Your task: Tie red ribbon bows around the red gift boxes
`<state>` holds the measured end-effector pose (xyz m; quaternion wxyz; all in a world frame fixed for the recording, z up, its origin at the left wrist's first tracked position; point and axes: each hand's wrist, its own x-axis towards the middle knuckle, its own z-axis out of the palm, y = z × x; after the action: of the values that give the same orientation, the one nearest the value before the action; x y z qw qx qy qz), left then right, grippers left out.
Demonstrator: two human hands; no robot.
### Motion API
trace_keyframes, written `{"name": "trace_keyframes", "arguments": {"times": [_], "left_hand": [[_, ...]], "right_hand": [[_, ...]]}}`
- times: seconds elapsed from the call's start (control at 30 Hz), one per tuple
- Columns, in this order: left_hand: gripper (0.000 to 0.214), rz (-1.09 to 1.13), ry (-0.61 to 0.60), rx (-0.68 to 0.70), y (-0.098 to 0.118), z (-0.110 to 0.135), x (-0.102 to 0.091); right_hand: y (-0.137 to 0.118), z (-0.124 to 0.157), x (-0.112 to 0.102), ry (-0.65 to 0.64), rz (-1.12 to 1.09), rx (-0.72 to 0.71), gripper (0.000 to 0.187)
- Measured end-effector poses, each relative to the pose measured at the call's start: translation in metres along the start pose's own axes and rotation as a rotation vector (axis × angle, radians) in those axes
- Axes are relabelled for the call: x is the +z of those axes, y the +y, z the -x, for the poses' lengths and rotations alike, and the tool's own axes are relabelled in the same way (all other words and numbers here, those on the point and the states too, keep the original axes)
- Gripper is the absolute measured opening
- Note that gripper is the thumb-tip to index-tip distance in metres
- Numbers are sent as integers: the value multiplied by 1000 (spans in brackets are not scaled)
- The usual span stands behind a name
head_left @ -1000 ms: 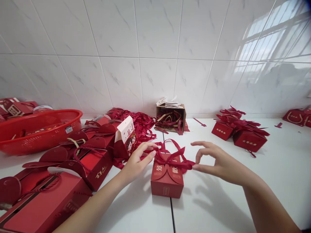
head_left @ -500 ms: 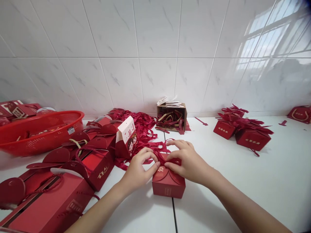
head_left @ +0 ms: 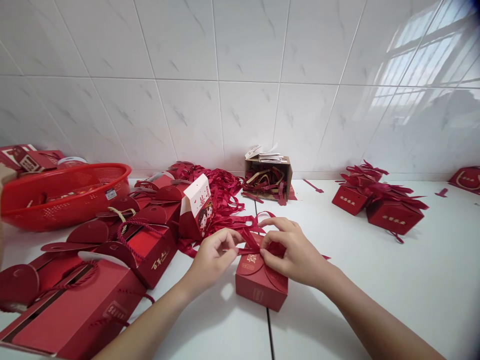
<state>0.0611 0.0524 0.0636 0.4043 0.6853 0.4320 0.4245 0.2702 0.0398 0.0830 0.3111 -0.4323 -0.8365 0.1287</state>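
Observation:
A small red gift box (head_left: pixel 258 287) with gold lettering and folded round flaps stands on the white table in front of me. Dark red ribbon (head_left: pixel 252 242) lies across its top. My left hand (head_left: pixel 215 255) pinches a strand of that ribbon between thumb and forefinger, just left of the box. Over the box's right side, my right hand (head_left: pixel 290 252) is closed in a pinch on the ribbon near its middle. Part of the lid is hidden by the right fingers. Behind the hands, loose ribbon trails towards a tangled ribbon heap (head_left: pixel 221 187).
Several larger red boxes (head_left: pixel 82 305) crowd the left, with a red plastic basket (head_left: pixel 67 210) behind them. A white-topped box with cartoon figures (head_left: pixel 197 207) stands beside the ribbon heap. A carton of scraps (head_left: pixel 268 175) sits by the tiled wall. Ribboned boxes (head_left: pixel 393 217) stand at right.
My left hand has drawn leftwards off the box, pulling a ribbon strand taut. The right hand stays pinched near the middle. The box has turned slightly, and the view has shifted a little.

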Motion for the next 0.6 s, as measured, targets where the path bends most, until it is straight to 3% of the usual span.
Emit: {"name": "trace_keyframes", "arguments": {"times": [0.2, 0.33, 0.4, 0.5, 0.6], "left_hand": [[19, 408, -36, -229, -9, -2, -9], [19, 480, 26, -266, -10, -5, -10], [22, 485, 68, -266, -10, -6, -8], [26, 450, 85, -278, -11, -7, -5], [27, 426, 96, -302, -13, -7, -5]], "right_hand": [[6, 5, -8, -69, -23, 77, 20], [13, 14, -18, -200, -166, 120, 87], [16, 19, -22, -266, -236, 99, 105], [18, 23, -21, -356, -332, 83, 109], [17, 22, -18, -350, -379, 60, 107]]}}
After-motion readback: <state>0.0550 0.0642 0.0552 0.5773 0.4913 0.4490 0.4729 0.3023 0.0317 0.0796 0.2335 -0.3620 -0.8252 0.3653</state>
